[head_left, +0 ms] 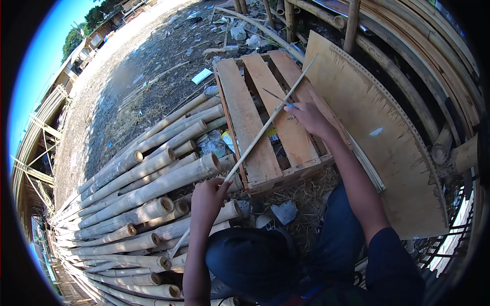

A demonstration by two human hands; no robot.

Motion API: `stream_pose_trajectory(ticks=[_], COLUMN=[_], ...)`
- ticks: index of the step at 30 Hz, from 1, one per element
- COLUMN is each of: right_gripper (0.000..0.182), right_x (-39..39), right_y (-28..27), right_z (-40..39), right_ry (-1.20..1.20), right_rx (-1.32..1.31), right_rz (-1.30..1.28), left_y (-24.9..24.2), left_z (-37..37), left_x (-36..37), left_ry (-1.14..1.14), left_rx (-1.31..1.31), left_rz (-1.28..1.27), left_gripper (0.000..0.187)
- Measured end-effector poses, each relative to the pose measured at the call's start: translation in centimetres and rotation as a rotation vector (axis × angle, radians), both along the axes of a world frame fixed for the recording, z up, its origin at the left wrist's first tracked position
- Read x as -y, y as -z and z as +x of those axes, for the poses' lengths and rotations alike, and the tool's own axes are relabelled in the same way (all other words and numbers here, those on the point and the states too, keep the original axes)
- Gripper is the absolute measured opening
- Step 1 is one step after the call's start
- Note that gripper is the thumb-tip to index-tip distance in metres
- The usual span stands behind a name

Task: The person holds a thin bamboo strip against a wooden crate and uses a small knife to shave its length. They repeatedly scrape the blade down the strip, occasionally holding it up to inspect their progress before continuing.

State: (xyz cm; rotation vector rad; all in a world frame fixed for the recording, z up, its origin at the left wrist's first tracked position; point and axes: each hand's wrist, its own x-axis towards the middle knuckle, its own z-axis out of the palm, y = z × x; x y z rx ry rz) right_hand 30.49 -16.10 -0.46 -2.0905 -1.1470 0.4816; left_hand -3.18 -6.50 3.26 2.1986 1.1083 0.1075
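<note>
With both grips closed, the left hand (208, 200) steadied a thin strip (253, 141) slanting across the centre over the wooden crate (236, 99), the right hand (308, 118) held a knife (273, 95) by it, and trimming, seemingly underway, called for a controlled blade angle.

Looks from the head, forward and down, close over left hand (207, 198) and right hand (310, 118); reaches out to dirt ground (133, 76), likely warped toward the dark rim.

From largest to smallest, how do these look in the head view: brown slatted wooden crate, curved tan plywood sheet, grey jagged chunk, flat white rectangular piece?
1. Plywood sheet, wooden crate: too alike to rank
2. Grey chunk
3. White piece
</note>
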Motion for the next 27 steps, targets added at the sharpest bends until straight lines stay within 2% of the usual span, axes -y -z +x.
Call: stream_pose_trajectory(ticks=[1, 3, 7, 9, 16, 19, 21, 25, 27], right_gripper=[0.053, 0.058, 0.064, 0.067, 0.065, 0.065, 0.065, 0.065, 0.065], right_x=[0.0, -0.4, -1.0, -1.2, -1.0, -0.8, -0.5, -0.3, -0.1], right_y=[-0.3, 1.1, 0.3, 0.5, 1.3, 1.7, 1.6, 1.7, 1.6], right_z=[-1.6, -4.6, -8.9, -9.5, -8.5, -6.1, -3.4, -2.3, -4.0], right_ry=[-0.074, -0.184, -0.212, -0.207, -0.186, -0.104, 0.068, 0.087, 0.036], right_rx=[0.009, 0.144, 0.224, 0.235, 0.309, 0.387, 0.432, 0.526, 0.444], right_rz=[-0.055, 0.047, -0.064, -0.071, -0.009, 0.002, -0.118, -0.09, -0.083], left_y=[0.0, -0.1, -0.2, 0.1, 0.4, 0.5, 0.6, 0.3, 0.4], left_z=[0.0, -0.2, -0.1, -0.2, -0.4, -0.6, -0.7, -0.4, -0.5], left_x=[-0.1, -0.2, 0.0, -0.1, -0.3, -0.4, -0.5, -0.3, -0.4], left_ry=[-0.004, -0.01, -0.022, 0.013, 0.002, -0.027, -0.023, -0.019, -0.024], left_rx=[0.001, 0.003, -0.006, 0.0, 0.015, 0.015, 0.031, 0.052, 0.042], left_rz=[0.0, -0.055, -0.068, 0.025, -0.003, -0.059, -0.048, -0.004, -0.032], left_gripper=[0.038, 0.04, 0.041, 0.043, 0.044, 0.044, 0.043, 0.044, 0.043])
